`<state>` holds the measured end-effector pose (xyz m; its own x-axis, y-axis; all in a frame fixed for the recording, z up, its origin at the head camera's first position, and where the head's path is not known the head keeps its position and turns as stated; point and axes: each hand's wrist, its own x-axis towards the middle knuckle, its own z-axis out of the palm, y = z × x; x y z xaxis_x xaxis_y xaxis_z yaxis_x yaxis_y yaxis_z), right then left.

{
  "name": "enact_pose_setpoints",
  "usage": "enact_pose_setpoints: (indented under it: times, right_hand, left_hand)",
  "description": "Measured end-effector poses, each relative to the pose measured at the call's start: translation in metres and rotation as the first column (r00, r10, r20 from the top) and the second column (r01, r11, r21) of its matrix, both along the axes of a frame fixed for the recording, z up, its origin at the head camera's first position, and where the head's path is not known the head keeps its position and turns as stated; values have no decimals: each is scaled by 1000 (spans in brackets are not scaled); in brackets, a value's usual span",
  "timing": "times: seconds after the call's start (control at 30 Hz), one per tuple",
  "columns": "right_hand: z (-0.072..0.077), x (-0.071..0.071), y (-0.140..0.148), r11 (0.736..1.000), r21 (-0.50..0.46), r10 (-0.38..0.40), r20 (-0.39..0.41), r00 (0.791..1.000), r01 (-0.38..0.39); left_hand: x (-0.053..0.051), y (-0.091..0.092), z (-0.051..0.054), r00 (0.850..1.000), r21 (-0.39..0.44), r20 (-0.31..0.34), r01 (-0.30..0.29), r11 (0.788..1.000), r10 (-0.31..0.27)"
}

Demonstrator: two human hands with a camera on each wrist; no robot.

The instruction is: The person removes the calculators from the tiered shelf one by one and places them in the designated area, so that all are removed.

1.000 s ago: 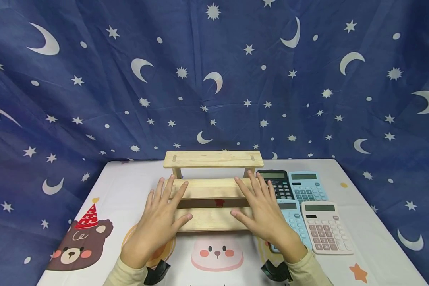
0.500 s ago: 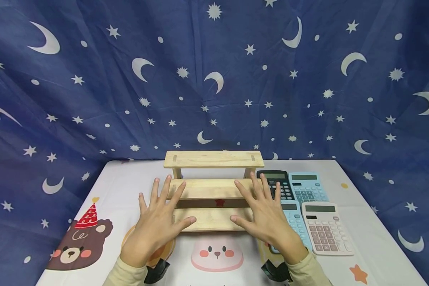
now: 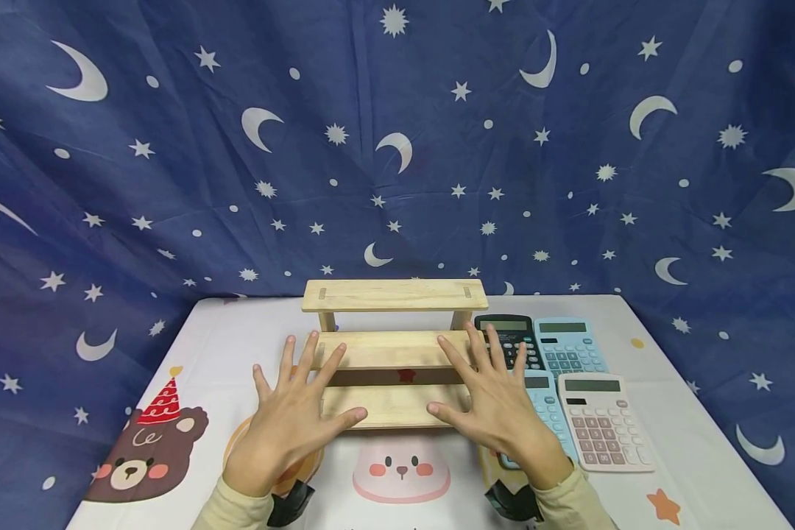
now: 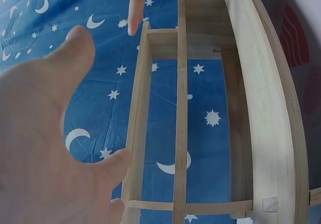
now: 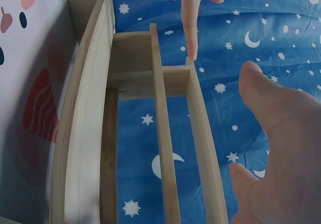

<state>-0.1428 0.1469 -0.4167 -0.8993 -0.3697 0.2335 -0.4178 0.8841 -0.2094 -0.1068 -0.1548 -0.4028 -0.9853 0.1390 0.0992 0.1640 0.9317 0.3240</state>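
Note:
A pale wooden tiered rack (image 3: 397,350) stands on the table in the head view, its three boards stepping up toward the back. Over its left end my left hand (image 3: 288,423) is spread with straight fingers and holds nothing. My right hand (image 3: 497,405) is spread likewise over the right end, also holding nothing. Whether any fingertip touches the wood cannot be told. The left wrist view has the left hand (image 4: 35,138) beside the rack (image 4: 268,108). From the right wrist, the right hand (image 5: 291,143) appears next to the rack's boards (image 5: 83,133).
Right of the rack lie a black calculator (image 3: 532,358), a blue calculator (image 3: 573,344) behind, another blue one (image 3: 553,416) partly hidden by the right hand, and a pale pink calculator (image 3: 606,427). A blue star-patterned curtain (image 3: 397,147) hangs behind the white printed tablecloth (image 3: 695,427).
The fingers of both hands have spread wider, the left little finger moving outward to the left and the right one to the right. The rack and calculators stay in place.

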Motion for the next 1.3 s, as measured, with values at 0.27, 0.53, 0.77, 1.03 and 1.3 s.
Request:
enact_pose_setpoints:
  times: [0.27, 0.53, 0.77, 1.03, 1.3]
  right_hand:
    - [0, 1, 1, 1000, 6, -12, 11, 1000, 12]
    - [0, 1, 2, 1000, -11, 3, 34, 999, -2]
    - [-1, 2, 1, 1000, -20, 9, 45, 999, -8]
    - [-1, 2, 2, 1000, -24, 11, 52, 999, -9]
    - [0, 2, 2, 999, -28, 21, 64, 998, -19]
  left_hand:
    - [-1, 0, 0, 1000, 3, 25, 0, 1000, 0]
    - [0, 0, -1, 999, 15, 38, 13, 1000, -14]
    - [1, 0, -2, 999, 15, 44, 9, 1000, -9]
    - [1, 0, -3, 1000, 23, 30, 7, 1000, -8]
    - [1, 0, -1, 999, 20, 42, 7, 1000, -8]
